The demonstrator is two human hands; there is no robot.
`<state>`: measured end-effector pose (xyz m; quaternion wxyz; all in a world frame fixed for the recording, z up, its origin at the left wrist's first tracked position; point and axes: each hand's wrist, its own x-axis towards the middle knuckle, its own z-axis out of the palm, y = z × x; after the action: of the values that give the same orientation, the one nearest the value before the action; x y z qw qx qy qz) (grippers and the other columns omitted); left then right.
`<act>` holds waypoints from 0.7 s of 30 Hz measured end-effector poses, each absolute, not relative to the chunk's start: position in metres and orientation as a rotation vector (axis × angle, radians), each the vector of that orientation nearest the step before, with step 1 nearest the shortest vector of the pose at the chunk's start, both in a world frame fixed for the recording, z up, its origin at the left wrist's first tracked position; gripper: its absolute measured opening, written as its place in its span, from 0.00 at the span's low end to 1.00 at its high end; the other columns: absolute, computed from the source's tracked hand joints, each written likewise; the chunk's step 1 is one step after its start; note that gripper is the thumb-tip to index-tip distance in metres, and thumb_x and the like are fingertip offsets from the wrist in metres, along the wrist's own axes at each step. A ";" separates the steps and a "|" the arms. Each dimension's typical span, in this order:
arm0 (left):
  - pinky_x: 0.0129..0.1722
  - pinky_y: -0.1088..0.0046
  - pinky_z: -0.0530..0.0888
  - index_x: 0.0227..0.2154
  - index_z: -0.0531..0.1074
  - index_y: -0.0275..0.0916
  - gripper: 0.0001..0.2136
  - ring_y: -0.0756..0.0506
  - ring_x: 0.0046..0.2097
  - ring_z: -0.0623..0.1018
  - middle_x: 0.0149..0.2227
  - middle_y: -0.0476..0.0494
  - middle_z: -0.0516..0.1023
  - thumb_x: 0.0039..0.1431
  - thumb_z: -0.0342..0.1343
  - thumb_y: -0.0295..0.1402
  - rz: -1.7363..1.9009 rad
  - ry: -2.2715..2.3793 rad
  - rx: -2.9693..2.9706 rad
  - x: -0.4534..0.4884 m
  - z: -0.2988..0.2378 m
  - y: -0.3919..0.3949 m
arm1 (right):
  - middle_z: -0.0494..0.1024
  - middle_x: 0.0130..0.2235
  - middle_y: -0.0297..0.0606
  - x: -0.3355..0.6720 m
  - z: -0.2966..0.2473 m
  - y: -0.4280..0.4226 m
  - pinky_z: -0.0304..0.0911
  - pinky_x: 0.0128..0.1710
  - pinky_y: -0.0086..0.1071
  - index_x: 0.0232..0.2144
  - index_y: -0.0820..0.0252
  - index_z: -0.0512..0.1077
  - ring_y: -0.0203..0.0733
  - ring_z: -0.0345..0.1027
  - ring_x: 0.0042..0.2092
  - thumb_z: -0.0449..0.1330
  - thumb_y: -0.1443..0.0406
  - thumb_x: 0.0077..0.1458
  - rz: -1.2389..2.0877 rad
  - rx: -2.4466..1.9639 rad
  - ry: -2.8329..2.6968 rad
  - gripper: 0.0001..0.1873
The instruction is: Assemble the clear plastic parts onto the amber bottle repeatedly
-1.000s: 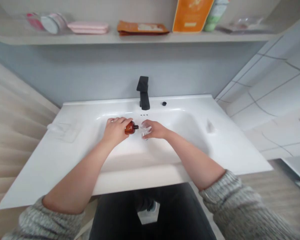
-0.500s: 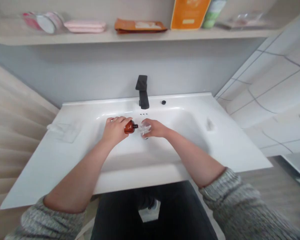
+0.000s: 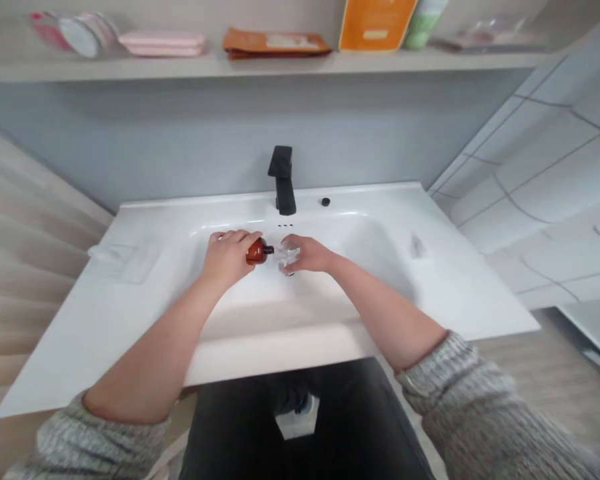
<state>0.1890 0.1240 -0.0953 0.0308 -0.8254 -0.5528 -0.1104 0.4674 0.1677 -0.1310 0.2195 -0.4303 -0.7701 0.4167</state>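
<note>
My left hand (image 3: pixel 230 257) is wrapped round a brown bottle (image 3: pixel 255 251) tipped on its side, its dark neck pointing right. In my right hand (image 3: pixel 307 254) is a clear, see-through cup-like piece (image 3: pixel 287 255), held just right of the bottle's neck. Whether the neck touches the clear piece I cannot tell. Both hands are over the white sink basin (image 3: pixel 375 247), below the black faucet (image 3: pixel 283 180). My fingers hide much of the bottle's body and part of the clear piece.
Overhead runs a shelf (image 3: pixel 190 69) with a pink case (image 3: pixel 163 44), a brown packet (image 3: pixel 275 43), an orange pouch (image 3: pixel 377 25) and a green-and-white tube (image 3: pixel 424 23). A clear tray (image 3: pixel 135 265) sits on the counter's left side. A black drawer front (image 3: pixel 240 420) is below.
The whole view has shifted slightly. My hands, the bottle and the clear piece keep nearly the same places relative to the sink.
</note>
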 end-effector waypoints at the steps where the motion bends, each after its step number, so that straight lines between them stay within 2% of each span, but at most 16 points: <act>1: 0.66 0.46 0.63 0.67 0.73 0.53 0.32 0.29 0.63 0.78 0.62 0.37 0.82 0.59 0.66 0.31 -0.336 -1.708 -2.542 0.189 -0.095 0.124 | 0.85 0.52 0.37 0.467 -0.131 0.168 0.72 0.55 0.39 0.53 0.52 0.77 0.51 0.80 0.53 0.81 0.63 0.44 1.155 -1.190 -2.132 0.34; 21: 0.65 0.47 0.64 0.67 0.73 0.52 0.33 0.28 0.63 0.79 0.62 0.37 0.82 0.58 0.66 0.31 -0.306 -1.729 -2.539 0.189 -0.096 0.125 | 0.85 0.49 0.35 0.467 -0.127 0.166 0.73 0.52 0.38 0.52 0.52 0.77 0.51 0.81 0.50 0.81 0.65 0.44 1.179 -1.207 -2.134 0.33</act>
<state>0.1889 0.1246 -0.0958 0.0274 -0.8221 -0.5600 -0.0992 0.4665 0.1662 -0.1266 0.2091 -0.4339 -0.7671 0.4237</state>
